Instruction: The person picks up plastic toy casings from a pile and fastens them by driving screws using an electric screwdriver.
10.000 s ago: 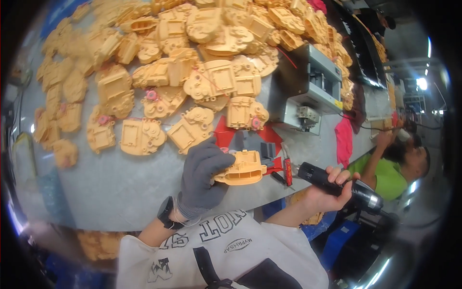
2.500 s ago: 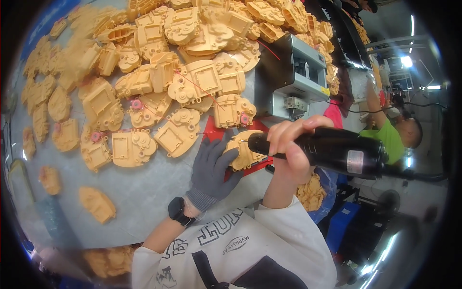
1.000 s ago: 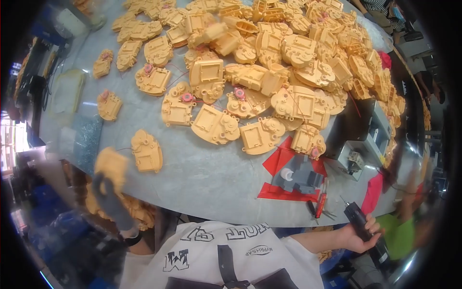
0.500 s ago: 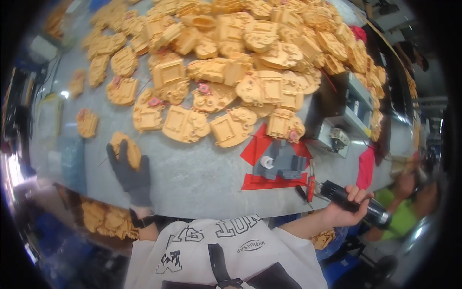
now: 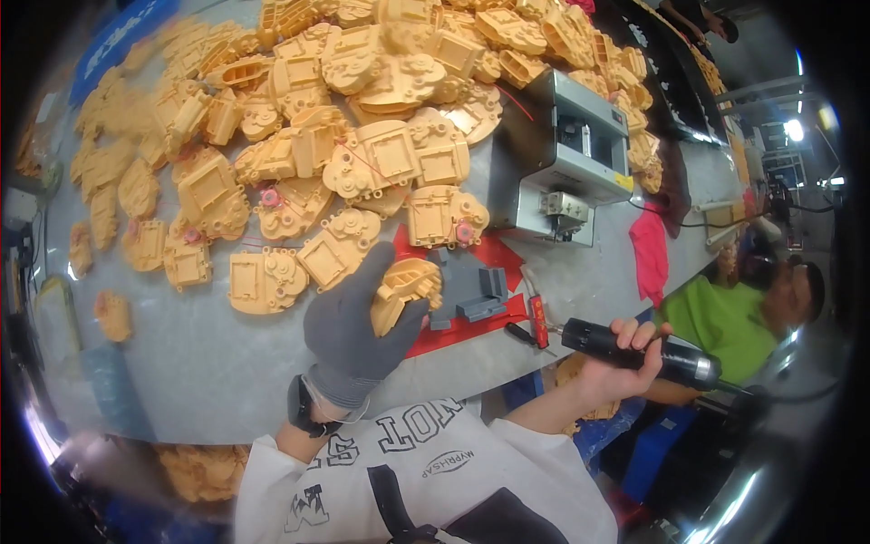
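Note:
Grey-gloved, my left hand (image 5: 349, 326) is closed around an orange-yellow plastic housing (image 5: 403, 295). It holds the housing in the air at the left side of a grey plastic fixture (image 5: 480, 306), covering part of it. The fixture stands on red sheeting (image 5: 444, 337). My bare right hand (image 5: 625, 370) grips a black electric screwdriver (image 5: 594, 339) with a silver rear end. The tool lies roughly level, its front pointing left toward a red-handled screwdriver (image 5: 537, 317) on the table. Whether the housing touches the fixture, I cannot tell.
Many similar housings (image 5: 362, 159) are heaped across the far side of the grey table (image 5: 217, 363); some carry pink parts and thin red wires. A grey metal machine (image 5: 571, 150) stands behind the fixture. Beside it lies pink cloth (image 5: 650, 254). A person in green (image 5: 734, 313) sits at right.
My left hand has lifted the housing off the table and carried it right to the fixture. The view has turned rightward. My right hand keeps hold of the electric screwdriver.

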Demonstrator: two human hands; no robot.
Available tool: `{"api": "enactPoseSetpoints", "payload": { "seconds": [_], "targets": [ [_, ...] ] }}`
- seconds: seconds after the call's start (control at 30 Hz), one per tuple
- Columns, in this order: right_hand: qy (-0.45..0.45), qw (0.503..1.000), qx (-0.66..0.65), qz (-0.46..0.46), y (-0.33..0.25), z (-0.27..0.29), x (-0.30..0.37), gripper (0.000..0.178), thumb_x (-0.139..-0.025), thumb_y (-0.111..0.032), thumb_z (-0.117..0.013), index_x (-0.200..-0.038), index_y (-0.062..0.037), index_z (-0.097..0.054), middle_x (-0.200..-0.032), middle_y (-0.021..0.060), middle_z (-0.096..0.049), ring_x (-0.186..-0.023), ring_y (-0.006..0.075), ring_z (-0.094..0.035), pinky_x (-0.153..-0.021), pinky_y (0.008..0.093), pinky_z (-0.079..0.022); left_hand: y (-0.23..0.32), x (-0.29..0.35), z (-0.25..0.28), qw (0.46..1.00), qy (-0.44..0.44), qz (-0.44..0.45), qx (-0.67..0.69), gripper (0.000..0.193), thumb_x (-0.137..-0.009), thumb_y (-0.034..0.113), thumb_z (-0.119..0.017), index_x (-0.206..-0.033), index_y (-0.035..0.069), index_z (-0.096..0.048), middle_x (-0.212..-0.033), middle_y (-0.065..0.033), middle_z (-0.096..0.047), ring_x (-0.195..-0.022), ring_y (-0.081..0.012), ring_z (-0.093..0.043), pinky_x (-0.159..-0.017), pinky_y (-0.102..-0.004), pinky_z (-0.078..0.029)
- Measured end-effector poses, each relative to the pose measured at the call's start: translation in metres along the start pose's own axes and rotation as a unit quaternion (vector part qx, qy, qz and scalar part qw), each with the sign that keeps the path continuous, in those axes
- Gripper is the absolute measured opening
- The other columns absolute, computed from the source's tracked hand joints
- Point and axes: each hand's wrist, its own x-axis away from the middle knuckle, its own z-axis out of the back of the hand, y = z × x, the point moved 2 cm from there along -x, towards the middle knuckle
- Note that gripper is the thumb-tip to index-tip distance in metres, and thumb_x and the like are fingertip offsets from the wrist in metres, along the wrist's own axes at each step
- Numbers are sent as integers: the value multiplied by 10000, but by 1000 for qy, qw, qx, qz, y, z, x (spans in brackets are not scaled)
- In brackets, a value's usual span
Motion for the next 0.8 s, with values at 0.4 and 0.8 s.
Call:
{"api": "enactPoseSetpoints", "payload": {
  "seconds": [0.4, 0.8],
  "targets": [
    [-5, 1000, -11, -23, 5, -16, 1, 285, -809, -126, -500, -1084, -77, -442, -672, 22, -422, -548, 140, -419, -602, 305, -353, 41, -2, -98, 919, -195, -194, -283, 376, -725, 220, -602, -1076, 123, -506, -681, 9, -499, -582, -129, -565, -469, -300, -423],
    [14, 1000, -3, -19, 4, -6, 6, 310, -800, -109, -494, -1103, -72, -437, -670, 31, -427, -541, 144, -425, -611, 318, -383, 42, -24, -40, 919, -273, -276, -64, 569, -716, 291, -665, -1226, 142, -464, -1059, -122, -518, -905, -258, -564, -747, -428, -468]
  ]
}}
